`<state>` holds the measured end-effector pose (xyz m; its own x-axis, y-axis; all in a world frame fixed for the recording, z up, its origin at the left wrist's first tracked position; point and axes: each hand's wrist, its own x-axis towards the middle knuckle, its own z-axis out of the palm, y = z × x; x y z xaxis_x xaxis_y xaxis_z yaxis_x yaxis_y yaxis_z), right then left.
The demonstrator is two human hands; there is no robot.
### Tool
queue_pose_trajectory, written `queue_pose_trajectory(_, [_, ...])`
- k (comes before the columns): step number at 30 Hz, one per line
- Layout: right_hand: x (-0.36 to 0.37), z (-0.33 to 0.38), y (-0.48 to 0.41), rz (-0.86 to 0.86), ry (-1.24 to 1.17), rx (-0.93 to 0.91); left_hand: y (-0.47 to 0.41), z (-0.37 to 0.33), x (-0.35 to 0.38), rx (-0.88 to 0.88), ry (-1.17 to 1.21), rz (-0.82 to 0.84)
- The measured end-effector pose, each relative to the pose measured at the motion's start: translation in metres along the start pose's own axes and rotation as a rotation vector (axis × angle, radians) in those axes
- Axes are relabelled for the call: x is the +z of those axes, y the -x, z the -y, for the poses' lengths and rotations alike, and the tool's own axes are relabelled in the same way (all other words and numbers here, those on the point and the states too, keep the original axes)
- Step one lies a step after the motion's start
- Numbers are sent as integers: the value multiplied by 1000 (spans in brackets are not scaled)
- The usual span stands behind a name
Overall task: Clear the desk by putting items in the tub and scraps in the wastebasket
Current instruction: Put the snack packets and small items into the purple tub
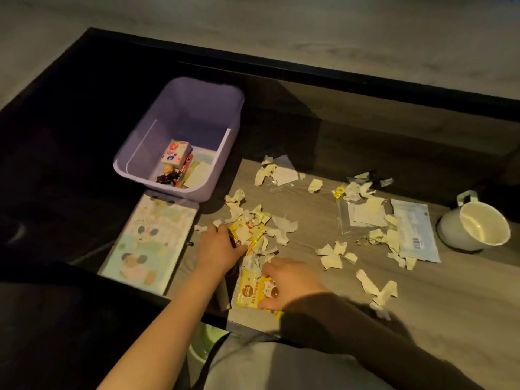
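Desk (422, 319): yellow packet (250, 294) under right fingers (270, 270)

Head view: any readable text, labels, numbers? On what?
Nothing reads clearly.
On the near yellow packet, pinched by the right hand: red badge, row of characters, too blurred.
On the far yellow packet: print, unreadable.
On the picture book cover: title lettering, blurred.
On the white pouch: blue label block, too small.
On the patterned box in the purple tub: print, too small.

tub (180, 142) left on desk (422, 319), scraps (332, 254) centre, mug (475, 228) right
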<state>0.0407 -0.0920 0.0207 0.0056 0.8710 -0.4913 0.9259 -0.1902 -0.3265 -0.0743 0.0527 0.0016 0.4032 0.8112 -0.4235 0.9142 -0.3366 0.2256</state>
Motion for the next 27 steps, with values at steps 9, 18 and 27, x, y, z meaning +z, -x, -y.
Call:
queue_pose_trajectory(9, [23, 11, -18, -33, 10, 117, -5, -1, 0, -85, 50, 34])
queue_pose_trajectory(18, [13, -8, -28, -145, -118, 312, -8, 3, -6, -54, 137, 9])
queue_pose_trajectory(27, [-9, -31, -26, -269, -403, 449, 5, -8, -30, 134, 159, -123])
